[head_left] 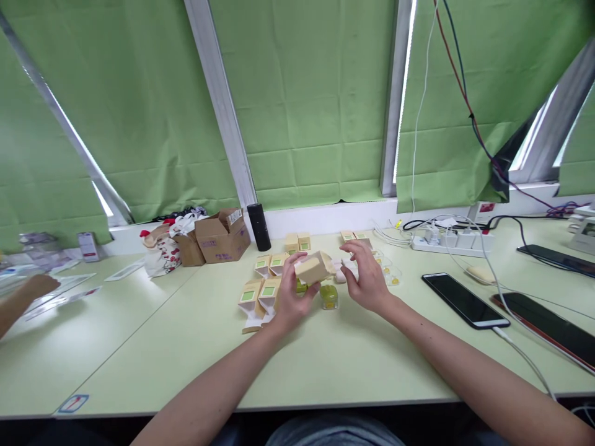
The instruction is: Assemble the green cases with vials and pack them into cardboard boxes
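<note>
left hand [289,296] gripping small tan box [312,269] at frame centre, long axis tilted up-right | right hand [367,275] just right, fingers spread, empty, nearer box's raised end

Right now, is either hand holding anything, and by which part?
The left hand grips a small tan box from below, by its lower end. The right hand is open, holding nothing.

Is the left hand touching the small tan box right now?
Touching. The head view shows the left hand with its fingers wrapped around the box, lifted above the table; the right hand is beside it.
</note>
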`<action>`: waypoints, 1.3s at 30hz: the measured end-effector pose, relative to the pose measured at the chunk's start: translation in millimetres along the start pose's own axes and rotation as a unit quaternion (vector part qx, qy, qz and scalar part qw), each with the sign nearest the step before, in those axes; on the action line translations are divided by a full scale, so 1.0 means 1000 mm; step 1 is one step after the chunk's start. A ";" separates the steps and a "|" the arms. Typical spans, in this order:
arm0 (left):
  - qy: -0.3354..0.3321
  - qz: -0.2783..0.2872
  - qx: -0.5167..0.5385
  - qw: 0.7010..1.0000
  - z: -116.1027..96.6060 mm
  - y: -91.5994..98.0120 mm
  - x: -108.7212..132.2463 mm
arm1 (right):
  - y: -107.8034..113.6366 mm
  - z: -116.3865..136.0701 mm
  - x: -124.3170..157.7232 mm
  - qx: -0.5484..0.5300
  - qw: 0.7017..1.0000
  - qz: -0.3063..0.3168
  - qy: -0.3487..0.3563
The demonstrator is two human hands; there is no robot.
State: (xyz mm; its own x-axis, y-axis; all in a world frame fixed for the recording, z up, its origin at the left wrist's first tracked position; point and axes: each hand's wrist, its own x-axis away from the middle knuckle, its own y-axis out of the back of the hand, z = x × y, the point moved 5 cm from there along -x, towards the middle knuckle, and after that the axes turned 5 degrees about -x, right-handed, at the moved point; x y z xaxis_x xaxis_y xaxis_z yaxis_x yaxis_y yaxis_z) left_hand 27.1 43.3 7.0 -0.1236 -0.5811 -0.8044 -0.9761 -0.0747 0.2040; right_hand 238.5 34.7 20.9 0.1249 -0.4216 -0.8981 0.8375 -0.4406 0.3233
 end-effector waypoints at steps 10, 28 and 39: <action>0.187 -0.017 0.180 0.966 0.016 -0.006 -0.004 | -0.010 0.010 -0.016 -0.184 0.979 0.026 -0.079; 0.265 0.013 0.156 0.951 0.020 -0.010 -0.001 | -0.026 0.008 0.014 -0.268 0.943 0.138 -0.141; 0.221 0.019 0.143 0.964 0.021 -0.006 0.002 | -0.032 -0.009 0.018 -0.345 0.914 0.086 -0.194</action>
State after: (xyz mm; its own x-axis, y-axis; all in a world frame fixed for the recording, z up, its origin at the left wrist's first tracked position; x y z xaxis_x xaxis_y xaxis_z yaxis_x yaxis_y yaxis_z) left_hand 29.2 59.7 -7.4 -0.1337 -0.8728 -0.4695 -0.9895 0.1434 0.0151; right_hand 218.6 48.0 -8.4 0.2004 -0.7456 -0.6355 0.9761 0.2077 0.0641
